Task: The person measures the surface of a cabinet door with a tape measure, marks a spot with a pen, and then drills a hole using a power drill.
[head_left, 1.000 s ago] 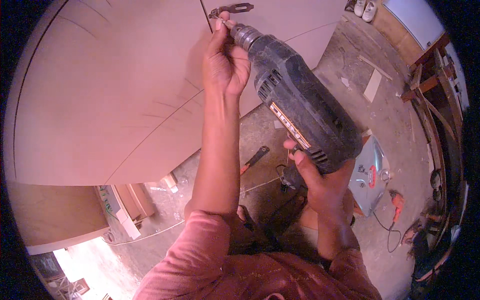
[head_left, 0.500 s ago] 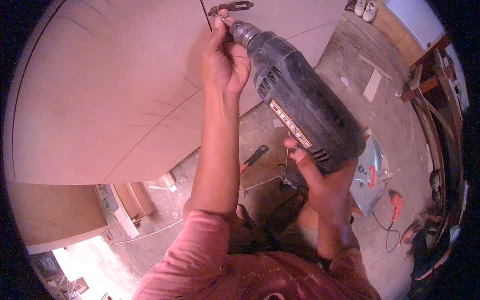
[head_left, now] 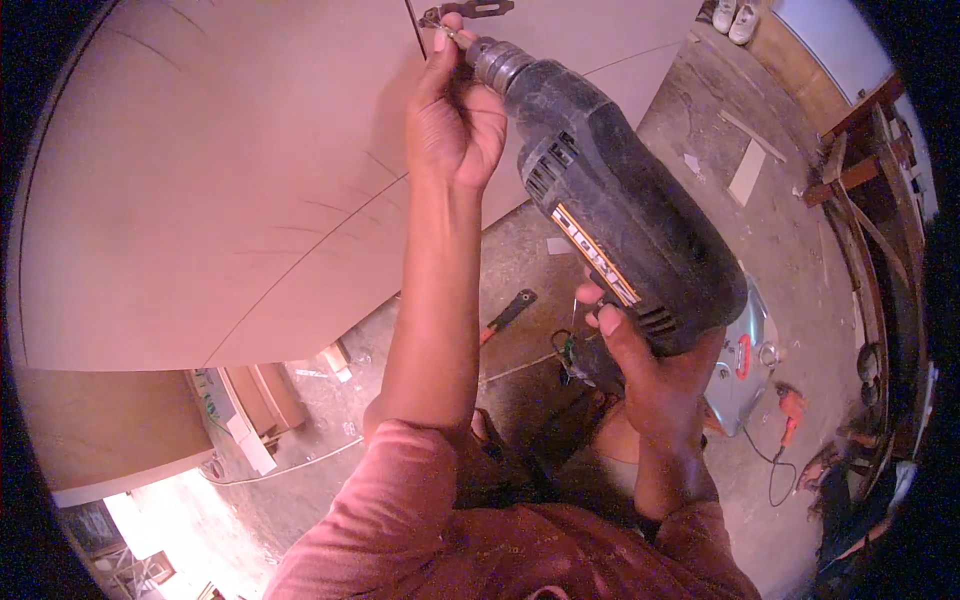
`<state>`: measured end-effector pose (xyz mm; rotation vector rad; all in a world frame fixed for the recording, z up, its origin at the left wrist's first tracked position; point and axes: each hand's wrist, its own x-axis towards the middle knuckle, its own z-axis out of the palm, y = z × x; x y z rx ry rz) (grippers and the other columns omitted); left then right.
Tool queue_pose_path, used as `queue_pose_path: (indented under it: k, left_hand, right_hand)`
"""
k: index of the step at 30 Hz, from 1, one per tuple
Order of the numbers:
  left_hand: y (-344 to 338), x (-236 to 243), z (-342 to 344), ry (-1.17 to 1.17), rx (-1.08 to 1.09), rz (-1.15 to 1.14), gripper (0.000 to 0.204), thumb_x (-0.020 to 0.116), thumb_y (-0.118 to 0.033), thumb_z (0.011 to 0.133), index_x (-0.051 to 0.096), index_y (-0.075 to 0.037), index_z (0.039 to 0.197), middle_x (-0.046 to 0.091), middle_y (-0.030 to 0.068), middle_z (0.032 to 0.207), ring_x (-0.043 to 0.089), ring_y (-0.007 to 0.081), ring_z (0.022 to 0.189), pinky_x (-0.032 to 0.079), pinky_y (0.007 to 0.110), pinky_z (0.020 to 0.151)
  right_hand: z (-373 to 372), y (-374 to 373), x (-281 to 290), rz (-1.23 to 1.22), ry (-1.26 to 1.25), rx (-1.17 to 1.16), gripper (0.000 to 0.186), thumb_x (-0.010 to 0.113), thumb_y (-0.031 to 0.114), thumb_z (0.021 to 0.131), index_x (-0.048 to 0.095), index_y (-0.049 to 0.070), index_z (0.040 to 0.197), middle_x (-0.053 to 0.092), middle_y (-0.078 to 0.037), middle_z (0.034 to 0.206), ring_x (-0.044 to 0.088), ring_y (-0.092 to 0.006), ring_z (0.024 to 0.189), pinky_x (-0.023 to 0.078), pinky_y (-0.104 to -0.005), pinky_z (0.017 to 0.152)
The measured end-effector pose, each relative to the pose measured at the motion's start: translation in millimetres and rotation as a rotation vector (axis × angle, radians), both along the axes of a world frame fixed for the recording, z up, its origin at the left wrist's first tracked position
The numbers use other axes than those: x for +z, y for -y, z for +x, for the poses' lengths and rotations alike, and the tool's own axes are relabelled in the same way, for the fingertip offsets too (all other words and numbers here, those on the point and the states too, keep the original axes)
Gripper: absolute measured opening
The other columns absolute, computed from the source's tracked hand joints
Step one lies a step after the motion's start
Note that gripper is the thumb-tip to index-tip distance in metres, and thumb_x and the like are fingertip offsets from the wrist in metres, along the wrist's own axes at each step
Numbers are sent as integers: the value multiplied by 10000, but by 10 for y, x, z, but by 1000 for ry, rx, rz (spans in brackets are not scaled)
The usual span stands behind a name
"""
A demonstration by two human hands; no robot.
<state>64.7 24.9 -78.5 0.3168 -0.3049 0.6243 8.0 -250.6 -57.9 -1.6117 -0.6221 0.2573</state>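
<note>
Littered floor (head_left: 790, 240), pale panel (head_left: 250, 170); right hand (head_left: 660, 375) grips drill (head_left: 630, 200).

The drill (head_left: 640, 210) is right of the left hand (head_left: 455, 130), before the panel (head_left: 220, 180)

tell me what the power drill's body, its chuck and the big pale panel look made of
Drill body: likely hard plastic, dull black, with moulded vents and scuffs.
Chuck: metal, probably steel, with shiny ringed highlights.
Panel: perhaps wood-based board, smooth and matte; no clear grain shows.

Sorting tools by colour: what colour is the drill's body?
The drill has a dark grey-to-black body, best seen in the head view.
</note>
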Motion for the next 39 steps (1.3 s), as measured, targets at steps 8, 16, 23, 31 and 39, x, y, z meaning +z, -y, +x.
queue_pose_path:
  k: [8,16,23,31,39]
  left_hand:
    - [33,-5,8,7,19,42,224,576,-106,1017,615,-37,1226,699,54,1038,671,164,987,547,361,952]
    - [-110,-62,26,37,-54,-7,284,552,-167,1044,637,-24,1275,719,93,1100,691,198,1007,571,356,917]
    - [-5,-72,57,166,-67,103,314,516,-200,1058,563,-58,1334,696,52,1084,670,188,1006,556,398,926]
    - [62,-70,47,132,-28,41,386,623,-139,1008,541,-37,1372,694,34,1099,648,163,1020,556,354,917]
    - [129,-39,-4,133,-92,17,342,607,-144,1019,560,-39,1341,688,34,1069,644,154,996,560,344,877]
  right_hand:
    - [9,19,-14,-21,16,3,412,672,7,890,569,-27,1287,710,-157,1113,731,-237,954,616,-336,772]
    - [-13,11,-72,-60,43,-72,409,674,5,894,566,-26,1288,711,-154,1114,730,-231,957,615,-327,769]
    - [-120,-31,-72,-212,-61,-172,658,823,166,780,525,-33,1333,610,-215,1303,607,-360,1196,461,-432,1036]
    - [-212,-59,-121,-164,-152,-157,458,745,125,857,597,-16,1268,687,-179,1162,681,-312,1065,533,-390,931]
    - [-258,-185,-290,-181,-6,-137,334,651,53,957,590,-37,1273,712,-159,1104,730,-252,973,604,-343,818]
